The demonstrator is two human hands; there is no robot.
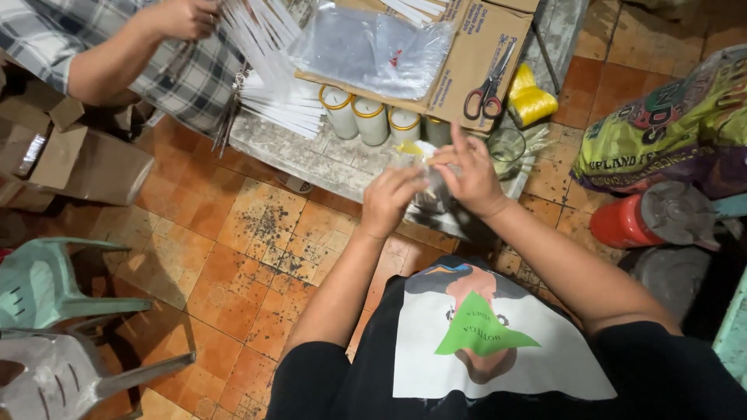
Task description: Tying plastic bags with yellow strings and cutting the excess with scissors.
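1. The clear plastic bag [424, 175] sits between my two hands, held up over the near edge of the low stone slab [327, 159]; something yellow shows at its top, too blurred to tell what.
2. My left hand [389, 198] is closed on the bag's left side, fingers curled in.
3. My right hand [467, 175] pinches the bag's top right, fingers bent over it.
4. Just beyond my hands stand white candles with yellow rims [372, 118], in a row on the slab.
5. A cardboard box [475, 62] lies behind them, with red-handled scissors [486, 92] and a clear plastic sheet [366, 47] on it.
6. A yellow twine spool [531, 97] rests right of the box.
7. Another person's hand [183, 17], top left, holds thin white strips [264, 39].
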